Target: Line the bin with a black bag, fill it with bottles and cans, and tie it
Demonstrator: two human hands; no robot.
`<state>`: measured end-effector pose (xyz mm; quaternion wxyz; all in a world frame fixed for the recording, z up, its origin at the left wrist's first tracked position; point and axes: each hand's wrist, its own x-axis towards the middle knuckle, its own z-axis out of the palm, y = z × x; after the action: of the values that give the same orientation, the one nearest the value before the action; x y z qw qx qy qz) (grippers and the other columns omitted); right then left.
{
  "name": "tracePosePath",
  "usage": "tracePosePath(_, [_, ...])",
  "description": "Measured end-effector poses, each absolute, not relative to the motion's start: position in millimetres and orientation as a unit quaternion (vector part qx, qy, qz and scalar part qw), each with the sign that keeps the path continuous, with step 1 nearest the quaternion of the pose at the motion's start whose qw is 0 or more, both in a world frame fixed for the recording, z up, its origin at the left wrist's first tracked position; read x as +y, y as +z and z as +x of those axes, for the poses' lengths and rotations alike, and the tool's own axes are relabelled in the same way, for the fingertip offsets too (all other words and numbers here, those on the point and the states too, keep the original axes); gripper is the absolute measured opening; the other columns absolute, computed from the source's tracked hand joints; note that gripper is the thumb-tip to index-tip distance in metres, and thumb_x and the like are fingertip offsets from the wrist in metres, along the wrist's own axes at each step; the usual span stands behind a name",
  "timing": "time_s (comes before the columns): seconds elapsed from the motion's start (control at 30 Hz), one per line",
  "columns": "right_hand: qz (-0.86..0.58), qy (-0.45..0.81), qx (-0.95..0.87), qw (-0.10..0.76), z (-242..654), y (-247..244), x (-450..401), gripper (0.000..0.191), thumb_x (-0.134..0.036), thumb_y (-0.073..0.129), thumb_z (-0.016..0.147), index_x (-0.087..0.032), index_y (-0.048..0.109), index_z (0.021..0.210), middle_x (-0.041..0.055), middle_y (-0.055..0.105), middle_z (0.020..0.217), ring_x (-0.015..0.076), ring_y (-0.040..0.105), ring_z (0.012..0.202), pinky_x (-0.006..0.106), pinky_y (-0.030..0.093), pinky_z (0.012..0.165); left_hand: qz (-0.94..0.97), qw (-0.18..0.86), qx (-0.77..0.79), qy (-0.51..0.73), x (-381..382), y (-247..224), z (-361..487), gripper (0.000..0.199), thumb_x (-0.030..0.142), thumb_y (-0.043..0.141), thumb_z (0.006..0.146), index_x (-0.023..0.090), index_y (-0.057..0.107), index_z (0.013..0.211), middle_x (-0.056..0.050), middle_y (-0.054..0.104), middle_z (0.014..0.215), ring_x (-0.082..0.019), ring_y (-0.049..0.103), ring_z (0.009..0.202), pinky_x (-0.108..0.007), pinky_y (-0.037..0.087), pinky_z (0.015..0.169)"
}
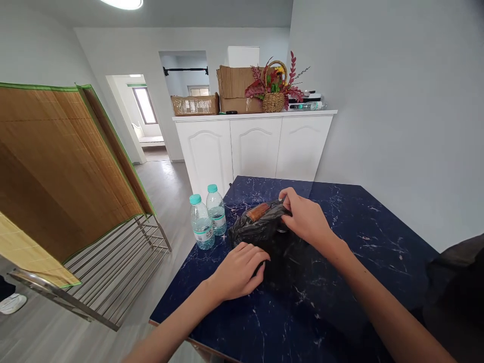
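Observation:
A crumpled black plastic bag (247,232) lies on the dark blue marbled table (328,307). Through its opening shows a reddish-brown object (258,212), whose kind I cannot make out. My right hand (304,217) pinches the bag's rim between thumb and fingers at the far right side. On the near side, my left hand (240,269) is curled around the dark plastic, thumb below the fingers; its grip is partly hidden. Two clear water bottles with turquoise caps, a nearer bottle (202,224) and a farther bottle (216,212), stand upright left of the bag.
Beyond the table stands a white cabinet (257,146) bearing cardboard boxes (238,83) and a flower basket (274,102). At left, a bamboo mat (68,161) hangs over a metal rack (113,269). Dark fabric (457,282) is at the right edge. Someone's white shoe (13,303) shows at far left.

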<state>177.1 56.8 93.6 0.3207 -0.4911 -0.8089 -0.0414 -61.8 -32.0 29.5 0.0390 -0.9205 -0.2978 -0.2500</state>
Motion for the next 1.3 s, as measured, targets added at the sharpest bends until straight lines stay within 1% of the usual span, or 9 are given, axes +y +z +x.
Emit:
tracePosePath(0.1, [-0.477,-0.011,-0.806,0.349,174.7,108.6,55.3,0.040,-0.014,0.054,0.075,-0.025,0.049,0.113,-0.0029,0.059,0.079,0.0181,0.056,0.064,0.025,0.027,0.058,-0.909,0.075,-0.364,-0.187,-2.9,13.6,-46.0,0.028,0.021,0.046,0.107,0.019,0.061,0.130,-0.013,0.072,0.131,-0.029,0.066,0.123,-0.046,0.048,0.109])
tracePosePath(0.2, [-0.476,0.001,-0.797,0.371,175.0,115.0,53.3,0.041,-0.014,0.054,0.076,-0.025,0.048,0.115,-0.0031,0.057,0.079,0.0172,0.055,0.063,0.025,0.029,0.058,-0.836,0.145,-0.501,-0.170,22.5,0.4,-40.3,0.036,0.027,0.051,0.106,0.016,0.061,0.138,-0.018,0.067,0.139,-0.038,0.059,0.134,-0.057,0.043,0.115])
tracePosePath(0.33, [-0.475,0.008,-0.789,0.391,181.5,117.7,56.0,0.045,-0.015,0.053,0.076,-0.025,0.047,0.120,-0.0037,0.054,0.080,0.0159,0.051,0.062,0.024,0.030,0.057,-0.785,0.169,-0.573,-0.165,47.9,-1.8,-40.8,0.045,0.030,0.051,0.105,0.012,0.055,0.147,-0.025,0.065,0.140,-0.044,0.059,0.131,-0.063,0.044,0.108])
tracePosePath(0.53, [-0.477,0.029,-0.786,0.393,196.6,113.7,70.1,0.046,-0.015,0.052,0.076,-0.023,0.048,0.121,-0.0041,0.053,0.077,0.0155,0.050,0.060,0.024,0.030,0.057,-0.778,0.157,-0.591,-0.144,86.1,4.3,-36.3,0.040,0.037,0.057,0.103,0.009,0.064,0.130,-0.026,0.071,0.124,-0.045,0.064,0.120,-0.061,0.046,0.104])
tracePosePath(0.73, [-0.480,0.042,-0.782,0.396,208.6,109.7,78.8,0.038,-0.020,0.054,0.081,-0.023,0.049,0.119,-0.0040,0.055,0.077,0.0159,0.052,0.061,0.025,0.033,0.059,-0.784,0.142,-0.587,-0.143,110.8,-2.3,-24.4,0.051,0.044,0.066,0.098,0.012,0.060,0.137,-0.025,0.067,0.138,-0.046,0.058,0.132,-0.063,0.039,0.113])
tracePosePath(0.83, [-0.487,0.037,-0.779,0.394,213.5,109.2,81.9,0.038,-0.019,0.054,0.081,-0.023,0.049,0.118,-0.0039,0.055,0.077,0.0162,0.053,0.062,0.025,0.034,0.059,-0.784,0.144,-0.586,-0.147,110.1,-0.7,-21.0,0.052,0.043,0.066,0.098,0.012,0.058,0.140,-0.025,0.068,0.137,-0.047,0.059,0.131,-0.065,0.038,0.113])
tracePosePath(1.0, [-0.492,0.025,-0.779,0.387,218.0,107.3,85.7,0.041,-0.017,0.054,0.079,-0.024,0.048,0.119,-0.0038,0.054,0.079,0.0165,0.053,0.063,0.025,0.035,0.060,-0.812,0.146,-0.541,-0.162,80.8,27.2,-27.3,0.054,0.049,0.064,0.100,0.017,0.057,0.142,-0.019,0.072,0.134,-0.041,0.063,0.129,-0.054,0.044,0.111])
tracePosePath(1.2, [-0.491,0.023,-0.785,0.377,219.8,107.4,83.3,0.040,-0.016,0.053,0.081,-0.024,0.047,0.120,-0.0026,0.055,0.079,0.0173,0.054,0.064,0.026,0.033,0.059,-0.810,0.126,-0.526,-0.226,-2.7,71.6,-62.7,0.056,0.060,0.066,0.091,0.024,0.064,0.134,-0.012,0.080,0.112,-0.032,0.076,0.100,-0.043,0.057,0.089])
tracePosePath(1.3, [-0.488,0.024,-0.795,0.359,222.3,108.0,81.0,0.038,-0.016,0.052,0.083,-0.024,0.048,0.119,-0.0022,0.054,0.078,0.0180,0.053,0.062,0.026,0.031,0.056,-0.773,0.109,-0.588,-0.209,-42.1,85.6,-94.5,0.047,0.061,0.064,0.086,0.028,0.070,0.120,-0.007,0.082,0.100,-0.030,0.078,0.086,-0.038,0.056,0.073])
